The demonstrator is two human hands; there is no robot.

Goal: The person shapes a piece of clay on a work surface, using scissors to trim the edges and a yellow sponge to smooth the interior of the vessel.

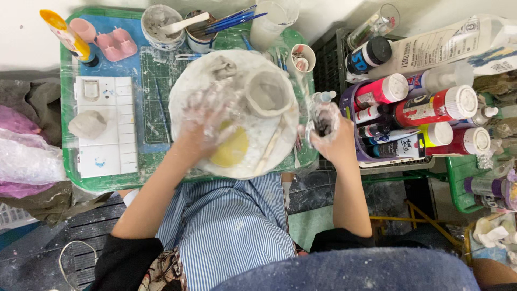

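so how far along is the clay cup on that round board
Done: the grey clay cup already stands formed, with walls and an open mouth, on the round board. In hand: the clay-smeared left hand presses on the board over a yellow sponge; the right hand grips a small dark tool off the board's edge. Left: the cup is bare grey, and a clay lump lies unused on the white palette.

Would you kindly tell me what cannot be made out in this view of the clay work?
- Left hand: motion-blurred on the round board; fingers and grip unclear.
- Right hand: closed around something small and dark; the fingers hide its kind.
- Yellow disc: partly under the left hand.
- Clay cup: the inside bottom is unclear.
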